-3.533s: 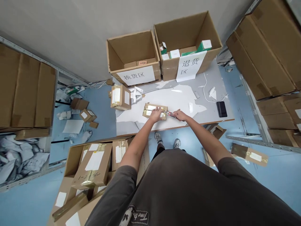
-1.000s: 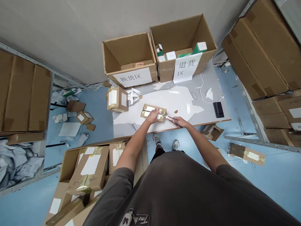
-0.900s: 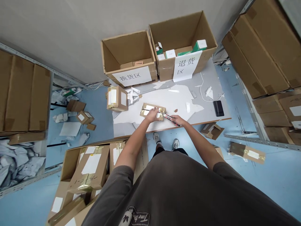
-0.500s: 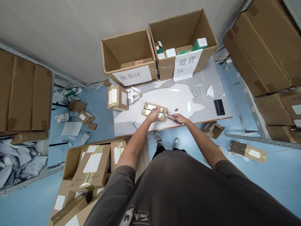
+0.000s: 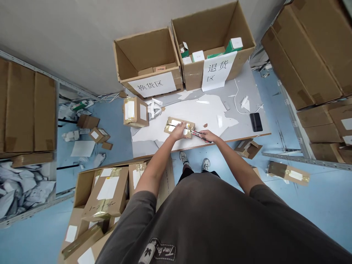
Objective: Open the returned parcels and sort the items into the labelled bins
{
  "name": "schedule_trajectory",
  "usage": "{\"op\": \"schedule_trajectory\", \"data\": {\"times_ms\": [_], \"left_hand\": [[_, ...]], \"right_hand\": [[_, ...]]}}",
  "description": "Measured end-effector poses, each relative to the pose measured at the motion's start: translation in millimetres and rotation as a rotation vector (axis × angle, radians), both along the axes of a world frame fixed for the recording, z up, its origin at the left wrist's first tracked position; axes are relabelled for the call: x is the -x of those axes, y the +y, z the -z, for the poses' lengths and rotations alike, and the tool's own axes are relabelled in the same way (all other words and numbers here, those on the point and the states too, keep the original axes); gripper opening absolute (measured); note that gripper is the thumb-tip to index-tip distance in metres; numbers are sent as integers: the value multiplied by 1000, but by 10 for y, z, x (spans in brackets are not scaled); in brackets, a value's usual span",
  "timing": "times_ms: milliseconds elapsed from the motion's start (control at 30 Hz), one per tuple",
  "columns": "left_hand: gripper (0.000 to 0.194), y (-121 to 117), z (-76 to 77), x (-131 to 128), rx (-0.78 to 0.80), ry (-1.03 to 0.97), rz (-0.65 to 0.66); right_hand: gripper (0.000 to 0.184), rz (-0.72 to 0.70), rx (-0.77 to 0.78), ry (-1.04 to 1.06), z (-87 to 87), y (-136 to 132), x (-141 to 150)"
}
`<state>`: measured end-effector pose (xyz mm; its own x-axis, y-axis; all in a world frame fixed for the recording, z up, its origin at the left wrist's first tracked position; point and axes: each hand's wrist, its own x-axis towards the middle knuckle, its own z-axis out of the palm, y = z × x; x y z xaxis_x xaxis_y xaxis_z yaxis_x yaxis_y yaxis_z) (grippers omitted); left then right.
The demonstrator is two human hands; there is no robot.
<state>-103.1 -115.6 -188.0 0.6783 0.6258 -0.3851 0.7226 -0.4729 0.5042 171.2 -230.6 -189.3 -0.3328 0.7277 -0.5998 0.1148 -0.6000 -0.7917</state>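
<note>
A small flat cardboard parcel [image 5: 173, 123] with gold tape and a white label lies on the white table [image 5: 209, 113] near its front edge. My left hand [image 5: 179, 131] presses down on the parcel's near side, fingers bent over it. My right hand [image 5: 209, 136] is closed round a red-handled cutter [image 5: 197, 134], whose tip points left at the parcel's right end.
Two open cartons with paper signs [image 5: 150, 58] [image 5: 213, 36] stand at the table's back. A taped box [image 5: 134, 112] sits at the left corner, a black phone [image 5: 256, 121] and cable at the right. A carton of parcels [image 5: 106, 194] stands on the floor left; stacked boxes [image 5: 310, 51] rise at the right.
The hands, parcel and cutter have barely shifted; my view has tipped slightly, so the table and cartons sit a little higher in the picture.
</note>
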Motion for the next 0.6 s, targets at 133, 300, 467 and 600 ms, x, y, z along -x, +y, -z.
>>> {"op": "schedule_trajectory", "data": {"times_ms": [133,300,467,600], "left_hand": [[117,7,19,19,-8,-16,-9],[119,9,75,47,0,-28,-13],[118,10,147,74,-9,-96,-27],[117,14,142,79,-22,-95,-22]], "right_hand": [[30,3,0,-16,-38,-56,-6],[33,7,-8,7,-22,-130,15],[35,32,-46,31,12,-225,23],[36,19,-31,19,12,-258,47]]}}
